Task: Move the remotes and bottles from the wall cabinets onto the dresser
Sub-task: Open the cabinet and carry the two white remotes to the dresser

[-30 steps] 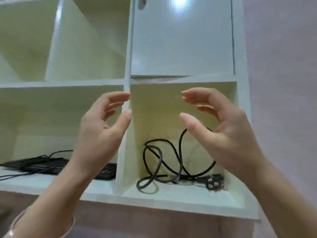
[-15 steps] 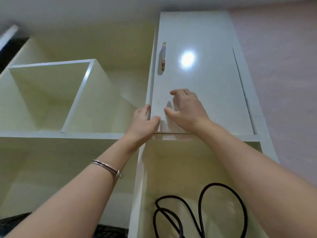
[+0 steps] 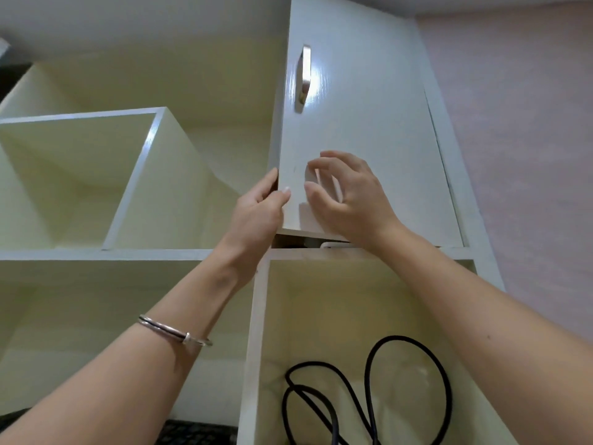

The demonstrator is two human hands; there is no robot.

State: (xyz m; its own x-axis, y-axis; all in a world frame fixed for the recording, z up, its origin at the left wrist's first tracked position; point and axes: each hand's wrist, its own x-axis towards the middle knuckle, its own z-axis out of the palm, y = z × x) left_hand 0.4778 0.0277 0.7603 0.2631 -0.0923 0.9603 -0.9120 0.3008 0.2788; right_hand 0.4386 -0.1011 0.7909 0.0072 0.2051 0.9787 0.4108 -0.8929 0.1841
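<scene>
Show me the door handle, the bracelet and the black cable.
Handle [image 3: 303, 78]: head view, middle of the metal bar.
Bracelet [image 3: 175, 332]: head view, band across the left wrist.
Cable [image 3: 401, 337]: head view, top of the tall loop.

The cabinet door [image 3: 362, 139] at upper centre-right blocks its compartment — only a thin gap shows under its lower edge. The open cubbies [image 3: 80, 187] at upper and middle left offer free passage. At lower right, a looped black cable [image 3: 368, 390] clutters the compartment floor.
</scene>
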